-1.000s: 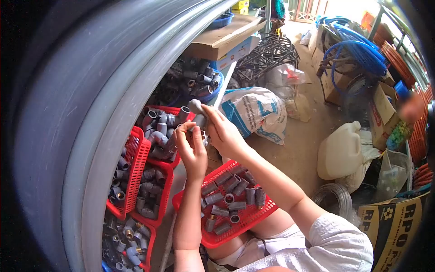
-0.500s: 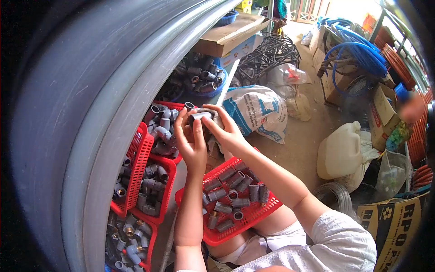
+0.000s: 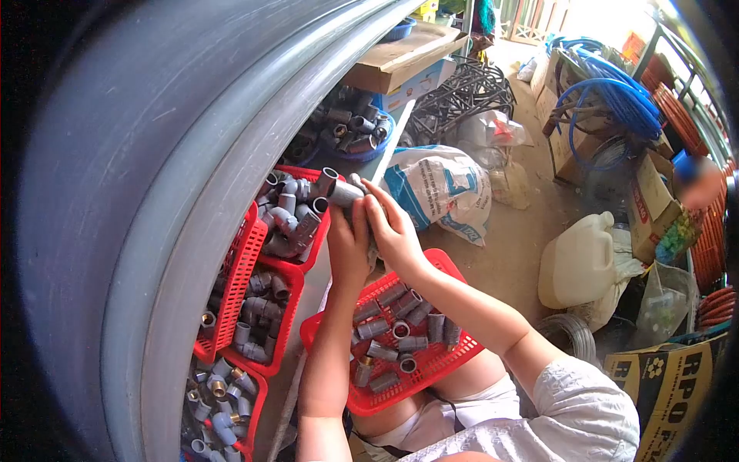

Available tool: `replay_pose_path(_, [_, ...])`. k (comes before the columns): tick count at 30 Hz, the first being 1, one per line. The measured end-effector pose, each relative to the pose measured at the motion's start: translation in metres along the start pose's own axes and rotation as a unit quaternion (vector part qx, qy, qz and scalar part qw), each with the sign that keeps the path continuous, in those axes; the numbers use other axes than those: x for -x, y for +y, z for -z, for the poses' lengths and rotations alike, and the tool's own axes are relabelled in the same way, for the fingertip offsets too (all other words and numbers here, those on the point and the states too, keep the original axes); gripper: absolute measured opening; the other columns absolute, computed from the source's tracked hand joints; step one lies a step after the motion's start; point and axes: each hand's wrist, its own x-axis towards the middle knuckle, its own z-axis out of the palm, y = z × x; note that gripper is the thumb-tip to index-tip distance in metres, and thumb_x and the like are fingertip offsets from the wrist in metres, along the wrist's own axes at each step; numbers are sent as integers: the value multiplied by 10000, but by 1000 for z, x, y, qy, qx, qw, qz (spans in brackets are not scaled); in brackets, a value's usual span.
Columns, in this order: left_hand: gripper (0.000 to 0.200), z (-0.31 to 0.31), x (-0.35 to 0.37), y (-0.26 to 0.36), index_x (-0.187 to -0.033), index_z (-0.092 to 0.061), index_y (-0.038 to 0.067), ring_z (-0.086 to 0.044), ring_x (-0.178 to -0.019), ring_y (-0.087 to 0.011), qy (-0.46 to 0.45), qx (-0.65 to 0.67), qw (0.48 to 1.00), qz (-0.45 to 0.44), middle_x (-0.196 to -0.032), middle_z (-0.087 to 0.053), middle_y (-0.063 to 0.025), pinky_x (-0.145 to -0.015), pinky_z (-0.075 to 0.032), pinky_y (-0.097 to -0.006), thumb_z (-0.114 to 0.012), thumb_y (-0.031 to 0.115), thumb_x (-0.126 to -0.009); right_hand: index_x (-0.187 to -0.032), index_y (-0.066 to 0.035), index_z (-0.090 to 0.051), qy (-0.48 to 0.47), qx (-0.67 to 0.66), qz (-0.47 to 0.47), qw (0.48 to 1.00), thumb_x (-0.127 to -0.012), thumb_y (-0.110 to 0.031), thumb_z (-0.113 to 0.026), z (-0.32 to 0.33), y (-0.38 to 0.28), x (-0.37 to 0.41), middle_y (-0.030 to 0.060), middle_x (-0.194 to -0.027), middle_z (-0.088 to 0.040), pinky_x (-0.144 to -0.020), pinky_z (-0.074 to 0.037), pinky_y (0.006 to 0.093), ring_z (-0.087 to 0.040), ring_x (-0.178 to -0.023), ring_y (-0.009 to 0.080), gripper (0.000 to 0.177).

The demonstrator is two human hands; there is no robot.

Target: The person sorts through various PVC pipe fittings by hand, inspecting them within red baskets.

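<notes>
Between my two hands a grey plastic pipe fitting [image 3: 344, 192] juts out, its open end up and to the left. My left hand [image 3: 349, 242] is closed around its lower part, with some fingers hidden. A dirty grey cloth [image 3: 357, 182] is bunched against the fitting. My right hand [image 3: 394, 235] presses that cloth onto the fitting from the right, fingers together. Below my forearms a red plastic basket [image 3: 427, 383] rests on my lap, with several grey pipe fittings [image 3: 374, 329] lying loose in it.
At left, red baskets [image 3: 279, 362] full of elbows and couplings stand beside a large grey curved surface [image 3: 169, 192]. Beyond are a blue basin [image 3: 391, 137] of fittings and a white printed sack [image 3: 443, 189]. A yellowish jerrycan [image 3: 573, 266] and blue hose coils [image 3: 616, 100] stand right.
The fitting has turned so more of it sticks out up-left of my hands. My hands have moved slightly right and closer together around the cloth. The view has shifted a little.
</notes>
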Motion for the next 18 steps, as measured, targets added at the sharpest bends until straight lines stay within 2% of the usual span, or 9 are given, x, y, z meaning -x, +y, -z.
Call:
replay_pose_path(3, [451,2,1,1,-1294,-448,-12,-648,-1022,-403,11,-17,1000,14,-1113,-642,-259,-812,-503,-436,-504,342,-1020,-1330,-36,-568,-4,109,38,993,-1020,-192,-531,6,-15,-1,141,-1138,-672,-918,-460,279,-588,-1030,120,349])
replay_pose_path(4, [453,0,3,8,-1280,-449,-15,-641,-1039,-385,9,-11,1000,9,-1124,-636,-254,-827,-494,-429,-501,355,-1023,-1285,-21,-597,21,135,63,989,-1006,-173,-550,7,-18,-2,154,-986,-702,-825,-497,288,-612,-905,112,321])
replay_pose_path(5, [457,-2,3,13,-1267,-450,-17,-635,-1057,-368,6,-6,1000,4,-1135,-630,-249,-842,-486,-423,-497,367,-1025,-1281,-29,-590,34,163,88,982,-995,-204,-548,10,-17,-3,257,-951,-685,-743,-528,358,-713,-836,292,338])
replay_pose_path(7, [478,1,2,14,-1282,-434,-25,-634,-1040,-413,-10,-42,999,-9,-1130,-628,-266,-825,-484,-448,-509,366,-1018,-1270,-20,-590,46,178,132,974,-992,-190,-543,12,-18,-3,255,-900,-681,-696,-527,361,-703,-759,332,330])
replay_pose_path(10, [461,5,1,17,-1288,-437,-8,-637,-1022,-426,-31,-103,994,11,-1111,-633,-263,-803,-491,-451,-506,356,-1014,-1289,-11,-569,15,184,112,976,-982,-163,-538,14,-26,-1,260,-985,-676,-754,-524,387,-685,-833,366,344])
replay_pose_path(12, [397,8,-1,12,-1257,-464,29,-654,-983,-413,-51,-139,987,59,-1074,-650,-242,-775,-513,-438,-509,332,-1004,-1318,-13,-552,9,219,209,953,-976,-126,-539,8,-24,2,241,-1083,-659,-847,-499,389,-651,-952,339,360])
replay_pose_path(14, [377,10,-2,-27,-1241,-481,32,-653,-978,-403,-14,-27,1000,6,-1065,-651,-231,-777,-513,-423,-482,330,-1010,-1355,-17,-523,-21,265,272,925,-953,-90,-545,1,-22,8,231,-1252,-602,-976,-437,443,-560,-1112,393,409])
replay_pose_path(17, [418,13,-2,-28,-1213,-527,-24,-660,-1001,-323,50,54,996,-46,-1017,-662,-223,-790,-507,-402,-433,337,-1023,-1365,-36,-520,-81,342,336,874,-927,-75,-572,-5,-23,9,182,-1328,-586,-1043,-376,449,-521,-1158,384,443])
replay_pose_path(18, [424,14,-1,-26,-1185,-550,-40,-660,-997,-311,54,37,998,-1,-1017,-662,-229,-794,-504,-402,-415,331,-1030,-1368,-40,-518,-60,365,342,864,-925,-71,-574,-4,-24,5,176,-1342,-578,-1045,-374,445,-513,-1160,379,447])
